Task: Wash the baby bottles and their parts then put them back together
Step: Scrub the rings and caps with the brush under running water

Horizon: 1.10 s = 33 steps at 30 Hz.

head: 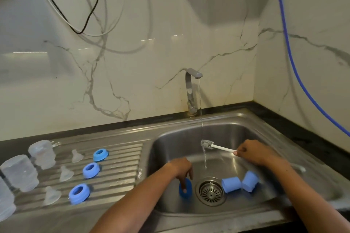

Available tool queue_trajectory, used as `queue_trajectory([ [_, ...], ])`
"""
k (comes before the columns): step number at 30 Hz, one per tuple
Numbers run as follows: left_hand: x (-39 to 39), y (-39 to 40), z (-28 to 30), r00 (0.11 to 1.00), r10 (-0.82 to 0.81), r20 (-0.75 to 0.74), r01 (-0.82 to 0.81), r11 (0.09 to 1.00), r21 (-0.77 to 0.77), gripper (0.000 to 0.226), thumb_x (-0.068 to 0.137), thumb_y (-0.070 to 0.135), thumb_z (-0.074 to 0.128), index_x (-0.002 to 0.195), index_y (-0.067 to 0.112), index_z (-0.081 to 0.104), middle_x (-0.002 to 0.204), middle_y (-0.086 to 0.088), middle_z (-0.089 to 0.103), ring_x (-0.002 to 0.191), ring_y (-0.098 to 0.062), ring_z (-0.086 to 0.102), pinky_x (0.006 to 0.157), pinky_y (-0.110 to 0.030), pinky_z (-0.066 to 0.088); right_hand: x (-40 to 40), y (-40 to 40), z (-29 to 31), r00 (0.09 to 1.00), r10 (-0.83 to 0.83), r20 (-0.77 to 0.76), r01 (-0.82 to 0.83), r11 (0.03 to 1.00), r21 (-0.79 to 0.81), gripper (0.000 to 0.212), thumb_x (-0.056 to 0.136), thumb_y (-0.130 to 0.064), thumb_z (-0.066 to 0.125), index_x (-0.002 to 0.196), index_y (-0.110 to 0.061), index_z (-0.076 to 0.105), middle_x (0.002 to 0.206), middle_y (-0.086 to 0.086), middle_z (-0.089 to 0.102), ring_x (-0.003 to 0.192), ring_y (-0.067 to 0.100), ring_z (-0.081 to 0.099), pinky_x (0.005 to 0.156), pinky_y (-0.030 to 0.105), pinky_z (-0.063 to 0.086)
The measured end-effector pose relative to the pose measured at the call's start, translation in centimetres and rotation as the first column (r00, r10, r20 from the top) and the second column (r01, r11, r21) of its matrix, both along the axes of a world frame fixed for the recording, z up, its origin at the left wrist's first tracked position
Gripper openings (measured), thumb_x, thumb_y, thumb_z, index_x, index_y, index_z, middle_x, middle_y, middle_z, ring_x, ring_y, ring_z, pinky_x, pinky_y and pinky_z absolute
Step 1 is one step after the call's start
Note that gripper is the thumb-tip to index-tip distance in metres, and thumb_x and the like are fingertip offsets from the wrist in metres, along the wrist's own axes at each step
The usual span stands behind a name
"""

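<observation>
Down in the steel sink [236, 130], my left hand [180, 168] grips a blue bottle cap [185, 188] standing on its edge left of the drain [211, 191]. My right hand [253, 152] holds the white handle of a small bottle brush [208, 144], its grey bristles under the thin water stream. Two more blue caps [231, 184] [250, 180] lie right of the drain. On the drainboard [121, 157] sit three blue collar rings [101, 154] [91, 170] [79, 193], three clear teats [76, 156] [66, 173] [51, 196] and clear bottles [42, 154] [19, 172].
The tap [191, 91] at the back of the sink is running a thin stream. A third clear bottle [5, 202] is cut off at the left edge. Cables hang on the marble wall, and a blue hose [295, 70] runs down the right wall.
</observation>
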State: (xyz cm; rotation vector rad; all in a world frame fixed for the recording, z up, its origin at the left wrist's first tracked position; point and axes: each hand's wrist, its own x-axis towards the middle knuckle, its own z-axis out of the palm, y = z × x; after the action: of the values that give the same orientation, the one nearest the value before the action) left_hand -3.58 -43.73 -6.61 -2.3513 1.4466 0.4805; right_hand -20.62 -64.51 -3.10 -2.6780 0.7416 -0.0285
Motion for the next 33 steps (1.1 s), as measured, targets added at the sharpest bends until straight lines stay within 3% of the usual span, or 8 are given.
queue_trajectory([
  [6, 0.6, -1.2, -1.5, 1.0, -0.005, -0.01, 0.006, 1.0, 0.029, 0.047, 0.069, 0.021, 0.084, 0.112, 0.012, 0.068, 0.118, -0.006, 0.065, 0.107, -0.024, 0.059, 0.085, -0.031, 0.045, 0.4, 0.0, -0.3, 0.999, 0.037, -0.002, -0.037, 0.999, -0.009, 0.039, 0.092, -0.045, 0.056, 0.06, -0.023, 0.052, 0.063, -0.007, 0.053, 0.065, 0.014, 0.054, 0.074, 0.034, 0.048],
  [11, 1.9, -0.4, 1.0, 0.961, 0.229, -0.153, -0.262, 0.931, -0.255, 0.048, 0.079, 0.028, 0.076, 0.121, 0.008, 0.064, 0.123, -0.009, 0.063, 0.112, -0.024, 0.058, 0.093, -0.031, 0.044, 0.1, 0.2, 0.1, 0.999, 0.041, 0.018, -0.041, 0.999, 0.026, 0.04, 0.092, -0.043, 0.057, 0.058, -0.025, 0.05, 0.059, -0.006, 0.054, 0.063, 0.015, 0.054, 0.072, 0.031, 0.047],
  [13, 2.2, 0.6, 2.2, 0.881, 0.34, -0.329, -0.458, 0.787, -0.412, 0.043, 0.082, 0.026, 0.073, 0.119, 0.006, 0.064, 0.118, -0.011, 0.065, 0.108, -0.024, 0.06, 0.088, -0.03, 0.047, -0.1, 0.4, 0.5, 0.998, 0.055, 0.04, -0.058, 0.997, 0.059, 0.034, 0.092, -0.043, 0.058, 0.062, -0.028, 0.055, 0.059, -0.007, 0.055, 0.06, 0.013, 0.055, 0.071, 0.032, 0.048],
  [15, 1.8, 1.7, 3.0, 0.667, 0.349, -0.658, -0.729, 0.487, -0.481, 0.039, 0.086, 0.023, 0.07, 0.119, 0.004, 0.062, 0.114, -0.014, 0.065, 0.095, -0.024, 0.064, 0.075, -0.029, 0.051, -0.2, 0.5, 1.1, 0.993, 0.073, 0.096, -0.083, 0.992, 0.094, 0.023, 0.093, -0.042, 0.058, 0.078, -0.027, 0.066, 0.059, -0.008, 0.055, 0.054, 0.007, 0.054, 0.063, 0.027, 0.049],
  [18, 0.0, 3.0, 4.2, 0.296, 0.094, -0.951, -0.954, 0.075, -0.289, 0.04, 0.091, 0.022, 0.063, 0.123, 0.0, 0.052, 0.11, -0.018, 0.062, 0.078, -0.025, 0.065, 0.074, -0.033, 0.053, -0.7, 0.7, 1.9, 0.969, 0.106, 0.223, -0.155, 0.964, 0.215, 0.024, 0.094, -0.038, 0.058, 0.086, -0.02, 0.071, 0.048, -0.007, 0.052, 0.034, -0.001, 0.043, 0.042, 0.015, 0.037],
  [22, -2.9, 4.3, 4.9, 0.041, -0.238, -0.97, -0.983, -0.184, 0.003, 0.023, 0.096, 0.025, 0.055, 0.111, 0.008, 0.048, 0.098, -0.019, 0.059, 0.071, -0.023, 0.058, 0.066, -0.029, 0.046, -1.4, 1.0, 1.9, 0.94, 0.128, 0.317, -0.271, 0.843, 0.464, 0.021, 0.092, -0.037, 0.06, 0.096, -0.022, 0.075, 0.044, -0.004, 0.047, 0.035, 0.007, 0.033, 0.036, 0.017, 0.03],
  [30, -3.6, 5.3, 3.8, 0.052, -0.299, -0.953, -0.977, -0.215, 0.014, 0.032, 0.088, 0.035, 0.063, 0.104, 0.008, 0.057, 0.085, -0.01, 0.061, 0.069, -0.016, 0.054, 0.063, -0.024, 0.046, -1.1, 3.5, 1.4, 0.893, 0.308, 0.329, -0.439, 0.76, 0.479, 0.019, 0.091, -0.04, 0.06, 0.095, -0.028, 0.075, 0.049, -0.003, 0.048, 0.042, 0.01, 0.037, 0.042, 0.021, 0.032],
  [33, -3.3, 4.9, 3.9, 0.054, -0.296, -0.954, -0.982, -0.187, 0.003, 0.031, 0.085, 0.039, 0.067, 0.098, 0.011, 0.06, 0.082, -0.009, 0.059, 0.065, -0.015, 0.051, 0.061, -0.026, 0.045, -0.8, 5.4, 1.1, 0.851, 0.349, 0.392, -0.505, 0.75, 0.428, 0.025, 0.096, -0.032, 0.057, 0.119, -0.038, 0.064, 0.055, -0.007, 0.049, 0.049, 0.008, 0.041, 0.045, 0.021, 0.034],
])
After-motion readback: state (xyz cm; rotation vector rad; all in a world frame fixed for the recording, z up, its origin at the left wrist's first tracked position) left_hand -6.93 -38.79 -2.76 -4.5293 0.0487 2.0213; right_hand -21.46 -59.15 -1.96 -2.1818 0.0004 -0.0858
